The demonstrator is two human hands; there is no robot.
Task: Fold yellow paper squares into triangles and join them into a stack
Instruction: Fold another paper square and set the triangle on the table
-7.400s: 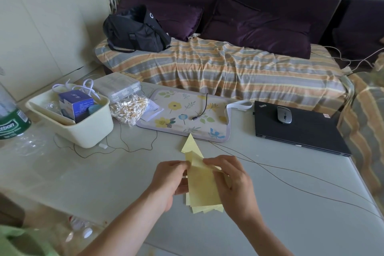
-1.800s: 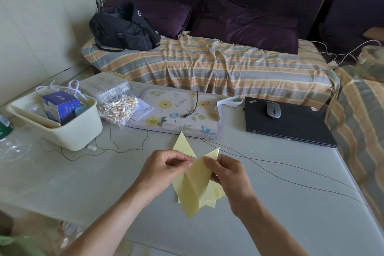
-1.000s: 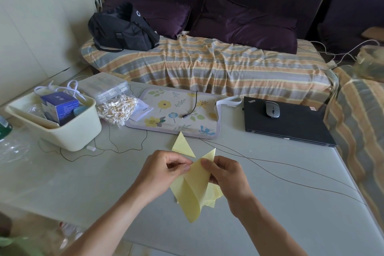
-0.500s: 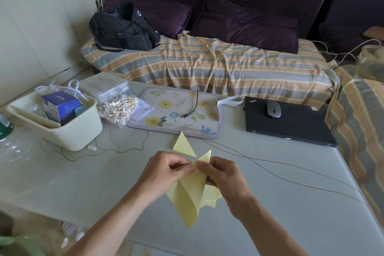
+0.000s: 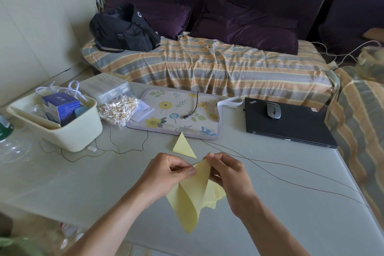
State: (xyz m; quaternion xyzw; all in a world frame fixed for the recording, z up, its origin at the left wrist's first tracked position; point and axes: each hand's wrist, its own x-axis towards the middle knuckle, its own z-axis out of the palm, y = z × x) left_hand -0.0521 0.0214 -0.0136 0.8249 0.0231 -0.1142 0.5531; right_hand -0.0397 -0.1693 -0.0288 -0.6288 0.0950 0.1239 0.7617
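Pale grey and glossy, the surface point(image 5: 270, 203) is set in front of a sofa draped with a striped cover, and a yellow paper square point(image 5: 190, 199) is held just above its near-middle part, bent over on itself so that two corners meet at the top while the loose fold hangs down in a soft curve. That upper tip is pinched from the left by the fingers of the left hand point(image 5: 166, 174), thumb against forefinger, and from the right by the fingers of the right hand point(image 5: 228, 174), likewise pressed together on the paper. Beneath the right hand a small pile of further yellow sheets point(image 5: 216, 195) is partly hidden. A finished folded triangle point(image 5: 184, 146) lies flat a little further toward the far edge, apart from the hands. The paper is judged to be very light, thin and limp, easily creased or torn, so it is best taken at the matched corners and the crease run along the folded edge. Thin dark cables point(image 5: 291, 174) are trailed across the surface toward the right edge, near a floral mat point(image 5: 166, 110), a closed laptop point(image 5: 291, 127) and a cream tub point(image 5: 79, 133).
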